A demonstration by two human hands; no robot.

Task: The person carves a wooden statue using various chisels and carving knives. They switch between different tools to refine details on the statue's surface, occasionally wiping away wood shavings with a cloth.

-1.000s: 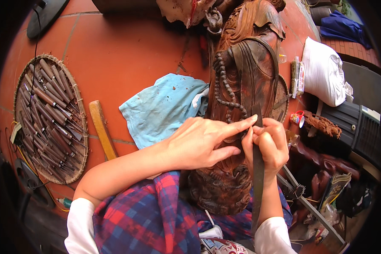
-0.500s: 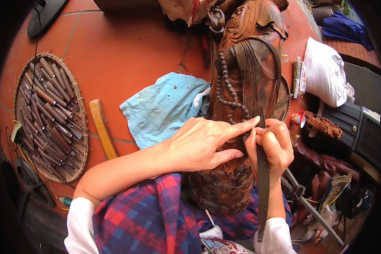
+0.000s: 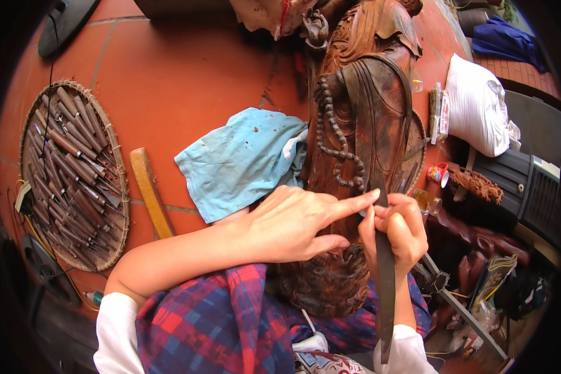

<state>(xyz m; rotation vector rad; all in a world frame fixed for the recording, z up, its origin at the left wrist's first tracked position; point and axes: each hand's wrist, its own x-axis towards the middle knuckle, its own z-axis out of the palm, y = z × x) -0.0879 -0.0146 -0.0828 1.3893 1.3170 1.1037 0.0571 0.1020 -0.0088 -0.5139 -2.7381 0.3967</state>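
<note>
A carved dark-brown wooden statue (image 3: 389, 118), with robe folds and a string of beads (image 3: 338, 146), lies lengthwise before me, its near end against my lap. My right hand (image 3: 402, 234) pinches a long flat dark metal file (image 3: 386, 277) between thumb and curled fingers. The file's far end rests at the carving, while its other end points back along my right forearm. From the left, my left hand (image 3: 299, 221) reaches across the statue. Its outstretched index fingertip touches the file near the far end, with the thumb apart below. The exact contact between file and wood is hidden.
Left, a round woven tray (image 3: 126, 206) holds many wooden-handled carving tools. Beside it lies a yellowish wooden bar (image 3: 149, 190). A light-blue cloth (image 3: 240, 159) borders the statue. On the right are a white sack (image 3: 477, 106), a red-and-white cup (image 3: 439, 174) and a metal frame (image 3: 464, 311).
Both hands and the file have shifted slightly toward me along the statue. The left index finger stays against the file, and the right hand keeps its pinch.
</note>
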